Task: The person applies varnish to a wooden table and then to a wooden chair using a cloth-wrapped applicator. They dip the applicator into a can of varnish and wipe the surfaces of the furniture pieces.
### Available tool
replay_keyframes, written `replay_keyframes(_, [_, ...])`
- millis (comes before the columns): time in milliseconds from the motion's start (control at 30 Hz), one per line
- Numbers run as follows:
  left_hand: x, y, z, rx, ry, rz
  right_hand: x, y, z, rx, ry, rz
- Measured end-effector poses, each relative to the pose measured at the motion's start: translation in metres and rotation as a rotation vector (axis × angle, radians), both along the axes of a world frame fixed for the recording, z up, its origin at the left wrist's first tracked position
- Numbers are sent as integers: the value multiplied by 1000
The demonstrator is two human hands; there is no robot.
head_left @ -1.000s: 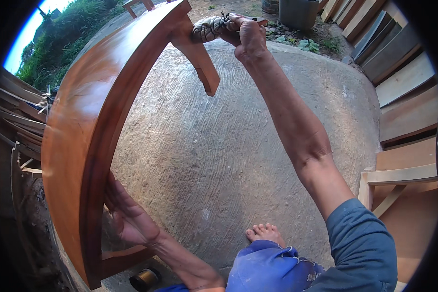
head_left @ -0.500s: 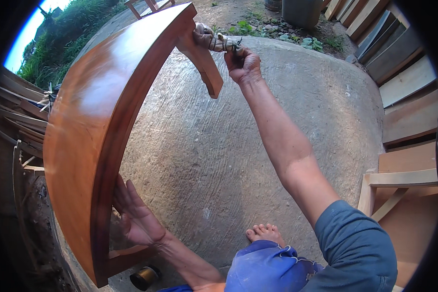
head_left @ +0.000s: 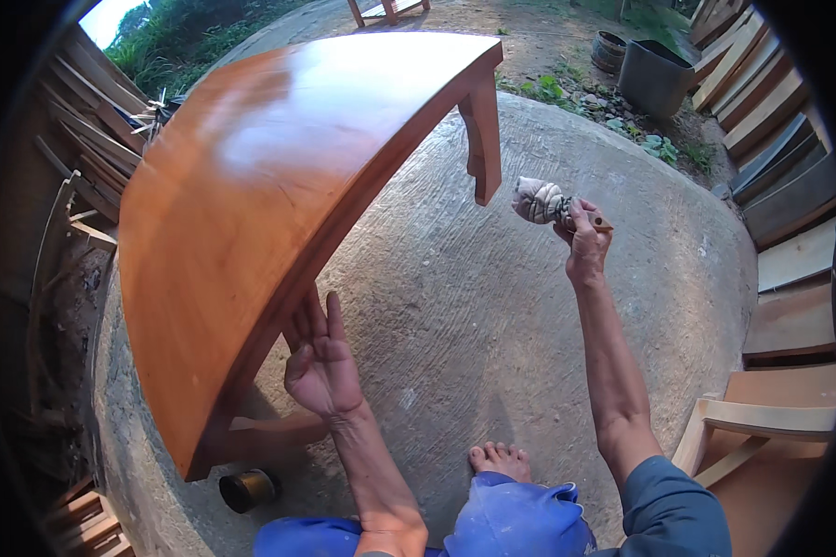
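A glossy orange-brown wooden tabletop [head_left: 241, 213] with a curved edge fills the upper left, tilted, with a short shaped leg [head_left: 483, 139] beneath its far end. My left hand [head_left: 325, 367] is palm-up under the near edge, fingers apart and stretched toward the underside; whether they touch it is unclear. My right hand [head_left: 587, 241] grips a short wooden handle topped by a bundle of pale cloth [head_left: 539, 200] tied with dark cord. The bundle hangs in the air right of the leg, apart from the wood.
An open tin [head_left: 246, 492] stands on the concrete slab [head_left: 446, 306] at lower left. Wooden planks lean at right [head_left: 785, 260] and left [head_left: 97, 121]. An unfinished wooden piece [head_left: 766, 418] is at lower right. A grey bin [head_left: 655, 84] and plants are behind.
My right hand has drawn the cloth bundle off the far leg, toward me and to the right. The tabletop appears higher in the view; my left hand appears further right, fingers still apart.
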State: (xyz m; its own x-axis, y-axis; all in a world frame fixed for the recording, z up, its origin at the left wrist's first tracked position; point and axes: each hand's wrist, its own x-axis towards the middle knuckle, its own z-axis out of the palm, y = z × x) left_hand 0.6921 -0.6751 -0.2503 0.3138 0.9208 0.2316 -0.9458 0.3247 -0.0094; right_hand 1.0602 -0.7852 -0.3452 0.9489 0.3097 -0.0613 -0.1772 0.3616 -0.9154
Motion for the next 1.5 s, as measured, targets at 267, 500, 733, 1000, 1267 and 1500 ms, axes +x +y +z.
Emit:
replay_keyframes(267, [-10, -12, -50, -162, 43, -35, -112, -86, 10, 107, 150, 123])
replay_keyframes(500, [2, -16, -60, -111, 153, -51, -135, -124, 14, 84, 144, 181])
replay_keyframes(733, [0, -2, -78, -87, -6, -113, -158, -118, 17, -36, -92, 266])
replay_keyframes(1000, [27, -37, -99, -182, 602, -590, -183, -124, 50, -444, -544, 650])
replay_keyframes(1267, [-64, -114, -105, 788, 1358, -1259, -190, -119, 91, -603, -895, 672])
replay_keyframes(1500, [-240, -87, -17, 850, 1684, -1861, -234, -100, 180, -609, -1223, 685])
